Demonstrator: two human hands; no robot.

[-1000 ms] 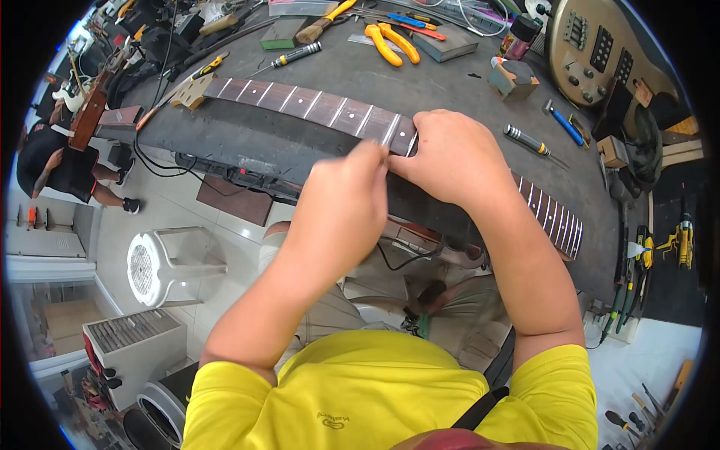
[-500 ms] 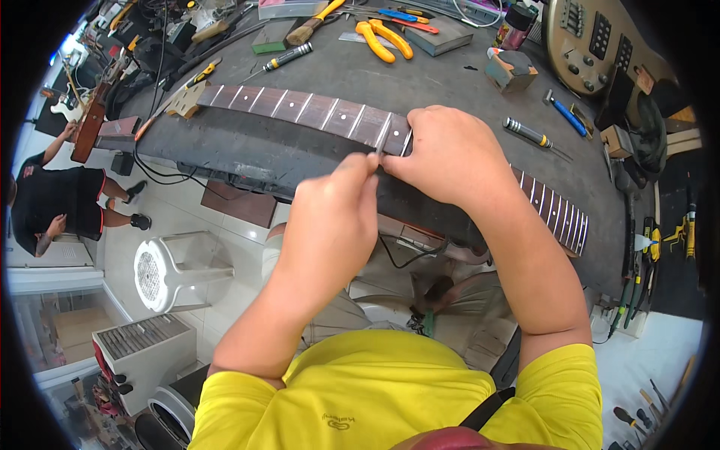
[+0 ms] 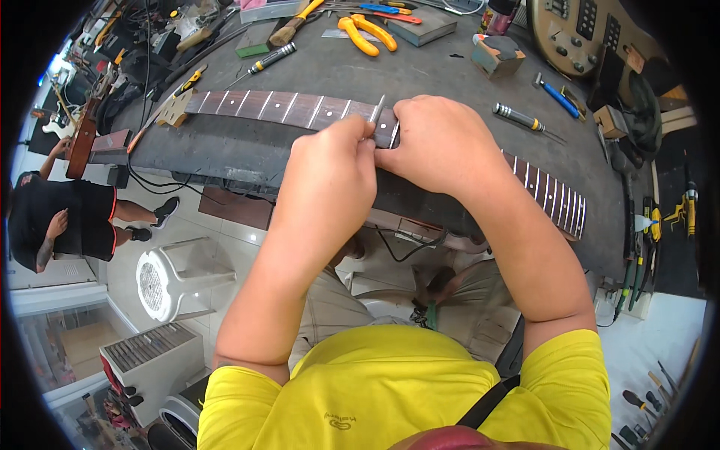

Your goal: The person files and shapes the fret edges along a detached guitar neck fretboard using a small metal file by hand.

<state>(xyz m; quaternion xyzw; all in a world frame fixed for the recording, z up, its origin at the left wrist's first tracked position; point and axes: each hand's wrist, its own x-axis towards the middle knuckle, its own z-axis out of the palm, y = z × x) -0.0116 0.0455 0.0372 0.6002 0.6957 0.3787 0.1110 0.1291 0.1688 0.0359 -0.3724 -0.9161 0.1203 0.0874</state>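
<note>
Both hands met: left hand (image 3: 334, 176) pinched a slim metal tool (image 3: 377, 112) upright on guitar neck (image 3: 285, 109); right hand (image 3: 442, 142), at 3 o'clock, clamped the neck, seemingly to steady it.

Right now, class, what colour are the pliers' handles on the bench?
Orange, on the pliers; clearest in the head view.

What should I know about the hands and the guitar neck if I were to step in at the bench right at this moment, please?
Left hand: pinched shut on a thin metal strip that stands up over the fretboard, near a fret.
Right hand: pressed down on the guitar neck, covering its middle; what its fingers hold cannot be seen.
The neck lies flat across the dark bench mat, headstock end to the left.
Within reach: orange pliers, a screwdriver, a small wood block.
Done or left: the frets in view are seated; the one under the hands is hidden.
</note>
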